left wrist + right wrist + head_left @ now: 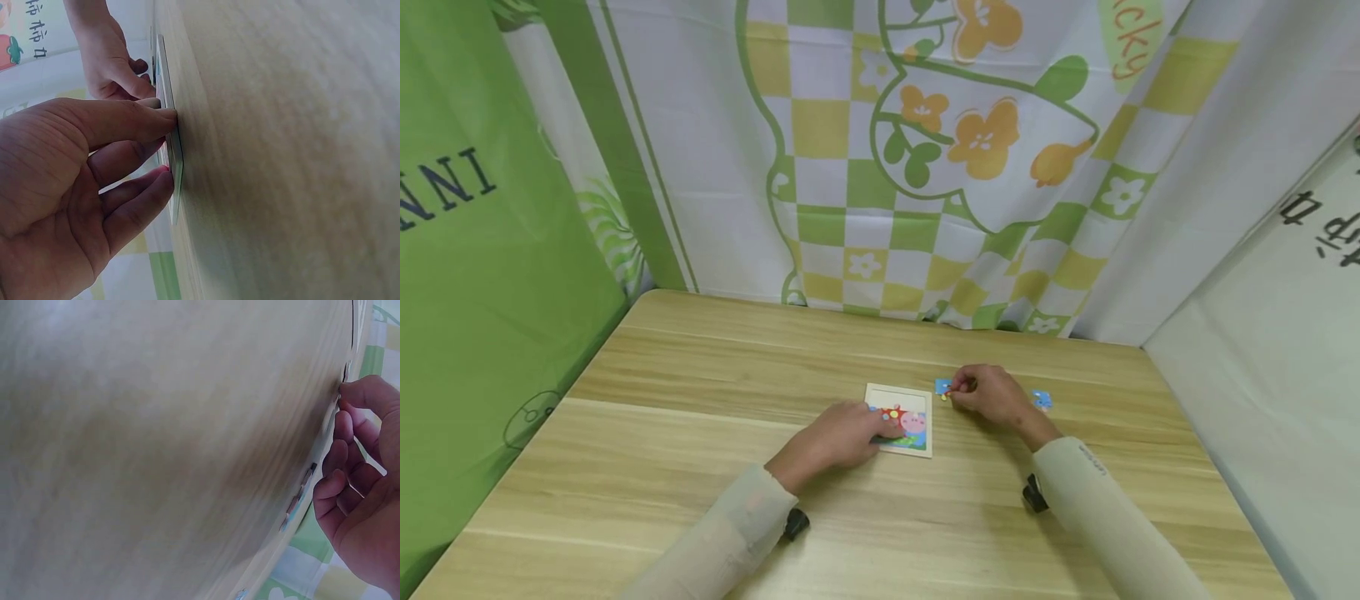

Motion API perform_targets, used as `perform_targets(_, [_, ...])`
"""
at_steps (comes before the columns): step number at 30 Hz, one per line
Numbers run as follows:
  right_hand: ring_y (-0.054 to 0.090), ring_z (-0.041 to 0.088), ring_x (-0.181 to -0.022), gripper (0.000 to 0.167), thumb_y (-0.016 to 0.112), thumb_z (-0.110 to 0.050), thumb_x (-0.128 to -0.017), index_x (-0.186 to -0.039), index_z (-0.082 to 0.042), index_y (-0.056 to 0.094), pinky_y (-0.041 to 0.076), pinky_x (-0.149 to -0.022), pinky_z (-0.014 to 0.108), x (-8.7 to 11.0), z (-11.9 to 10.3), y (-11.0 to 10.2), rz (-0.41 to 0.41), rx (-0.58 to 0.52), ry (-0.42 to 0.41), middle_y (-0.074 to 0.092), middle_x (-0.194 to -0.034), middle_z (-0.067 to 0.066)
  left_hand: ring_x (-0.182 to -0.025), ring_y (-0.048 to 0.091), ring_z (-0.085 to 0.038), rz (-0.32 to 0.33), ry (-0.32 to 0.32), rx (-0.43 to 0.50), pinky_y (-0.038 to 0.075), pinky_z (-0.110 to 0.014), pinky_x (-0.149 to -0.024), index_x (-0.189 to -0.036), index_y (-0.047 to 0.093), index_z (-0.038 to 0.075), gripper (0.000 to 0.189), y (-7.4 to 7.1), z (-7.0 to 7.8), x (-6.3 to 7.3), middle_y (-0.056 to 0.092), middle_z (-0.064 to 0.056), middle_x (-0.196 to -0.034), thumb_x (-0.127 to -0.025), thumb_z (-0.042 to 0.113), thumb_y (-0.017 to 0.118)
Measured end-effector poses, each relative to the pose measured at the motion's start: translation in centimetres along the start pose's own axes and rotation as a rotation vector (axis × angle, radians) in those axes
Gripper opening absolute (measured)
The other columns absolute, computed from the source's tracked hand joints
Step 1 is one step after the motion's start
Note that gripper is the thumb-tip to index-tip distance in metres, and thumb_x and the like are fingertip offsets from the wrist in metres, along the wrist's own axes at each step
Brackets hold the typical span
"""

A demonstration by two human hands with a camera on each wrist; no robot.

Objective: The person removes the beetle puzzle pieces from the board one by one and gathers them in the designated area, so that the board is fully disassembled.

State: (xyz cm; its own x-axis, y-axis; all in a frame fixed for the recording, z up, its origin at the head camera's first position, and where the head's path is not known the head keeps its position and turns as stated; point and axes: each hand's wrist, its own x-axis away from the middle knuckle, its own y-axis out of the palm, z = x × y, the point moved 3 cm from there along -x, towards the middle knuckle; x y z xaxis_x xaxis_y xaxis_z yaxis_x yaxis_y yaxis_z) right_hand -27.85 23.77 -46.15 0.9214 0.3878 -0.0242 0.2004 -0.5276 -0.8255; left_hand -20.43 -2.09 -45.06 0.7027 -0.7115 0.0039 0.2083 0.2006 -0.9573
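Note:
A small square jigsaw puzzle board [899, 452] with a pale frame lies on the table, its lower part filled with a colourful cartoon picture and its upper part bare. My left hand [842, 433] rests on the board's left side; in the left wrist view its thumb and fingertips touch the board's face and edge [175, 144]. Just right of the board, my right hand [996, 396] pinches a small puzzle piece [945, 397] between thumb and index finger, which partly hide it. Next to those fingertips is a blue puzzle piece [942, 385]. The other right fingers curl loosely.
More blue puzzle pieces [1041, 399] lie right of my right hand, and the right wrist view shows pieces [294, 503] beneath that hand. The wood-grain table [700, 467] ends at a patterned curtain [880, 217]. A green cloth [490, 267] hangs on the left.

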Motion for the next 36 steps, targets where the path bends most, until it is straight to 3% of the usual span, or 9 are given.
perform_targets(3, [0.059,0.013,-0.077,0.005,0.077,-0.014,-0.089,-0.087,-0.015,0.072,0.049,-0.074,0.035,0.0,0.0,0.1,-0.001,0.014,0.008,0.065,-0.08,-0.007,-0.082,0.064,-0.019,0.0,0.001,0.006,0.054,-0.037,-0.077,-0.127,0.076,0.026,0.037,0.0,0.0,0.0,0.073,0.0,-0.121,-0.095,0.008,0.07])
perform_targets(14, [0.059,0.013,-0.077,0.005,0.076,-0.014,-0.09,-0.087,-0.013,0.072,0.049,-0.074,0.034,-0.3,-0.2,0.0,0.006,0.037,0.012,0.066,-0.081,-0.005,-0.094,0.069,-0.024,-0.01,-0.017,-0.008,0.055,-0.04,-0.081,-0.129,0.075,0.027,0.04,-0.1,0.0,0.0,0.073,-0.003,-0.121,-0.094,0.008,0.07])
perform_targets(20, [0.062,0.014,-0.081,0.007,0.076,-0.018,-0.093,-0.094,-0.012,0.071,0.051,-0.073,0.035,0.1,-1.0,-0.4,0.009,0.017,0.045,0.067,-0.087,-0.004,-0.08,0.059,-0.016,-0.022,-0.022,-0.002,0.052,-0.035,-0.074,-0.129,0.075,0.026,0.04,-0.2,0.2,0.0,0.071,-0.001,-0.126,-0.094,0.007,0.07])
perform_targets(30, [0.059,0.012,-0.078,0.007,0.075,-0.011,-0.094,-0.099,-0.007,0.074,0.05,-0.068,0.029,1.1,-4.2,0.9,-0.078,-0.01,-0.143,0.066,-0.089,-0.006,-0.069,0.046,-0.013,-0.026,-0.006,-0.014,0.049,-0.031,-0.067,-0.13,0.074,0.027,0.042,-0.2,0.1,-0.1,0.073,-0.004,-0.123,-0.093,0.007,0.071])
perform_targets(36, [0.06,0.013,-0.083,0.021,0.08,-0.019,-0.092,-0.109,-0.008,0.075,0.052,-0.073,0.032,2.0,-5.2,1.6,-0.102,0.011,-0.109,0.067,-0.097,-0.004,-0.065,0.042,-0.013,-0.021,0.0,-0.007,0.045,-0.029,-0.062,-0.129,0.075,0.028,0.044,-0.1,0.0,-0.1,0.075,-0.007,-0.108,-0.091,0.005,0.072])
